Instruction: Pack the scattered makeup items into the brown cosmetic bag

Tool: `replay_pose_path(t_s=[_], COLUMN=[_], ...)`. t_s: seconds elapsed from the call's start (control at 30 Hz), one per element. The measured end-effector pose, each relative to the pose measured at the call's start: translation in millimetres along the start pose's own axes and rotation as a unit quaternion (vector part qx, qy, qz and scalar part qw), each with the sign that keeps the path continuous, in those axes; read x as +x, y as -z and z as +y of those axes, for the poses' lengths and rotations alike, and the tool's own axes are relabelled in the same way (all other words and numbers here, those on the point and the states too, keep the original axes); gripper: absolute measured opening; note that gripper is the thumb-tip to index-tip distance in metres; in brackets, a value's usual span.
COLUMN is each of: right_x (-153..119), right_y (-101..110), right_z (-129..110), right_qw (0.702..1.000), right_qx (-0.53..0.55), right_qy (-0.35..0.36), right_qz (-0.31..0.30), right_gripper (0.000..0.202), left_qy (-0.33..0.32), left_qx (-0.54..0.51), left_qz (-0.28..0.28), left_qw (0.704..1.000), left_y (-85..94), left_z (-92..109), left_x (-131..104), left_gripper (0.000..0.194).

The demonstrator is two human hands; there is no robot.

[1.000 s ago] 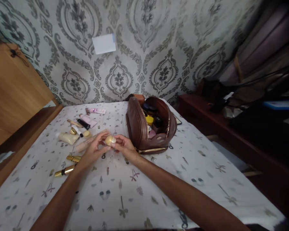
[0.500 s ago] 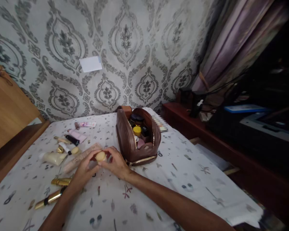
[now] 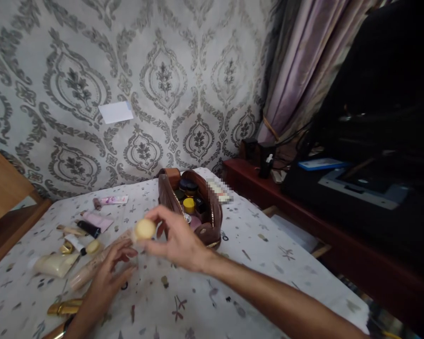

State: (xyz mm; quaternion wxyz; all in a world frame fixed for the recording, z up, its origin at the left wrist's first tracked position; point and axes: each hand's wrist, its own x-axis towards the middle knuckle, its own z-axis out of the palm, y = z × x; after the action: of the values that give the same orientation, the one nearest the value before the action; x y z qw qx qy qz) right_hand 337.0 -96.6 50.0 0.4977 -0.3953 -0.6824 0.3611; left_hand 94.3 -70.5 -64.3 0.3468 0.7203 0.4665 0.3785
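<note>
Between the thumb and fingers of my right hand [image 3: 178,240] is a small round jar with a pale yellow lid [image 3: 145,229]. My left hand [image 3: 115,266] is just below and left of it, fingers apart and holding nothing, near a long pinkish tube [image 3: 85,273] on the cloth. Behind my right hand stands an unzipped brown bag [image 3: 215,219], with a yellow-lidded jar [image 3: 188,205] and dark containers inside. Left of my hands lie a cream tube [image 3: 54,265], a black tube [image 3: 89,229], a pink tube [image 3: 97,220] and a small yellow round piece [image 3: 93,246].
Gold tubes [image 3: 65,307] lie at the lower left, partly behind my left forearm. The patterned cloth [image 3: 268,292] covers the table. A wooden panel [image 3: 3,183] stands at left. At right are a dark red shelf [image 3: 254,186] and a blue-edged device [image 3: 321,164].
My left hand has let go of the jar and moved down and left. My right hand alone now holds the jar, higher up. The view has shifted to the right.
</note>
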Motion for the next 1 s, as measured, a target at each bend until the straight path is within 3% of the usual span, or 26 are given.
replay_pose_path(t_s=[0.17, 0.27, 0.37, 0.5, 0.63, 0.77, 1.0], right_x=[40, 65, 79, 85, 89, 104, 129], right_y=[70, 103, 120, 122, 111, 101, 92], right_z=[-11, 4, 23, 36, 33, 30, 35], right_qw=[0.993, 0.972, 0.918, 0.844, 0.796, 0.775, 0.764], right_qx=[-0.079, -0.228, -0.397, -0.531, -0.591, -0.604, -0.602], right_qy=[0.081, 0.040, -0.011, -0.029, -0.039, -0.064, -0.080], right_qz=[0.046, 0.029, 0.000, -0.072, -0.127, -0.172, -0.216], right_gripper=[0.034, 0.029, 0.022, 0.023, 0.022, 0.024, 0.031], left_qy=[0.003, 0.005, -0.005, -0.011, -0.020, -0.032, -0.038], left_qx=[0.007, 0.005, 0.004, 0.016, 0.036, 0.056, 0.080], left_qz=[-0.029, -0.039, -0.055, -0.077, -0.084, -0.086, -0.100], left_qw=[1.000, 0.999, 0.998, 0.997, 0.996, 0.994, 0.991], left_y=[-2.3, -6.3, -10.2, -13.4, -14.4, -14.8, -14.6], left_z=[9, 8, 2, -5, -4, -5, -6], left_x=[-1, -3, -3, -4, -3, -2, -2], left_gripper=[0.046, 0.044, 0.042, 0.035, 0.032, 0.030, 0.032])
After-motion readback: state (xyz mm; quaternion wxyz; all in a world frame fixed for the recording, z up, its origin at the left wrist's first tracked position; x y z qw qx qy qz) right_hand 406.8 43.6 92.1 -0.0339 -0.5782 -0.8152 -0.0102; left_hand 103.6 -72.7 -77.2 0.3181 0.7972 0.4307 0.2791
